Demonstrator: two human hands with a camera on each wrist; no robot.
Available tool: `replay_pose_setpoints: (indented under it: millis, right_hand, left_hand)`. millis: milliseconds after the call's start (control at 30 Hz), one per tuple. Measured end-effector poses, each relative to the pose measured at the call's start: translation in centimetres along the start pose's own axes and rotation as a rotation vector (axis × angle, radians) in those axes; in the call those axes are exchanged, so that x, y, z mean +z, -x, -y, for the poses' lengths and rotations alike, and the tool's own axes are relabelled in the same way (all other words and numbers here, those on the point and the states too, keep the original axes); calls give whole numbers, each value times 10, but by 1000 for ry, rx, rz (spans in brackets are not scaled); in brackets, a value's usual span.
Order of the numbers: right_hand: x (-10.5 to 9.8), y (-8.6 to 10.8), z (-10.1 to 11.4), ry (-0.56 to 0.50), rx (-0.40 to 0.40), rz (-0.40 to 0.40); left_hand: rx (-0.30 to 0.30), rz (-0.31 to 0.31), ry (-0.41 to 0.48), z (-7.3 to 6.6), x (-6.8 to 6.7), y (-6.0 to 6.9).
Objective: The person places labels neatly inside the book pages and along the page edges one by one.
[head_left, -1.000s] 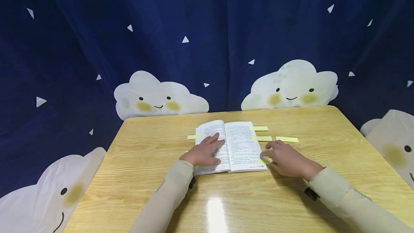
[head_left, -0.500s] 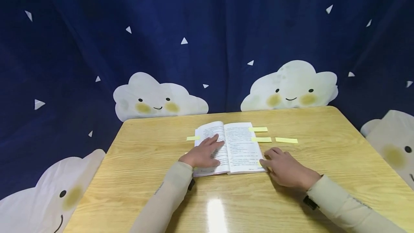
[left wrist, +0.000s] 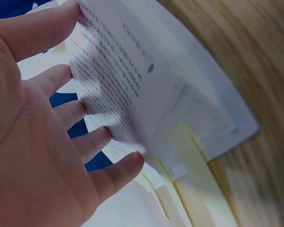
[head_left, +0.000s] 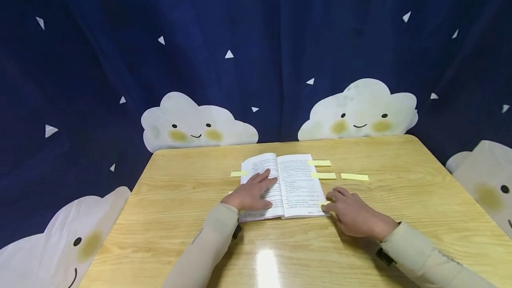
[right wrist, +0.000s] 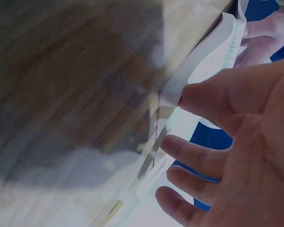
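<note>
An open book with printed pages lies on the wooden table. My left hand rests on its left page, fingers spread, and the left wrist view shows the fingertips touching the print. Beside the lower right corner of the book is my right hand. Its thumb touches the page edge by a small yellow sticky tab, partly hidden by the hand. In the right wrist view the other fingers are loosely extended along the page edge, with nothing visibly gripped.
Two more yellow tabs stick out of the book's right side. One loose yellow strip lies on the table to their right. Another tab juts out at the left. A dark blue curtain hangs behind the table.
The right hand has shifted down slightly along the right page edge, bringing its thumb onto the corner by the lower tab. The left hand has stayed on the left page.
</note>
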State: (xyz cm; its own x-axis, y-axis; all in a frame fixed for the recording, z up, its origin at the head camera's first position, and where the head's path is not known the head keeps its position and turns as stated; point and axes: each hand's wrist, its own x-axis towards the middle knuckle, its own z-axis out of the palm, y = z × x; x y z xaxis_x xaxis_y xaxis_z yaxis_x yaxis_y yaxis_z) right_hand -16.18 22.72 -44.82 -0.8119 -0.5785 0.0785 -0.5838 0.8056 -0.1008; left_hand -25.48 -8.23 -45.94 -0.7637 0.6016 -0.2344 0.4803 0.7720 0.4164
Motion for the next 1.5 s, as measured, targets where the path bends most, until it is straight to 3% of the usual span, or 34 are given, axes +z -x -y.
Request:
replay_pose_setpoints:
  millis: [333,567,800,900,1133,1367,1500]
  right_hand:
    - [1,-4,2,-40,22,-13]
    - [-2,-5,9,-51,57,113]
    - [-1,-8,12,-75,82,135]
    - [0,-6,13,-58,77,126]
    - [4,-4,8,15,72,-11]
    - [4,-10,3,-43,58,87]
    - [-2,-12,-2,-54,91,58]
  left_hand:
    - [1,-7,5,1,-4,0]
    - [-9,-4,-11,2,-3,0]
    - [-10,-3,-1,3,-2,5]
    - [-9,-1,-2,3,-4,7]
    - [-10,3,-34,2,-8,2]
    - [4,7,-20,0,-6,3]
    - [23,-8,-43,-2,-4,1]
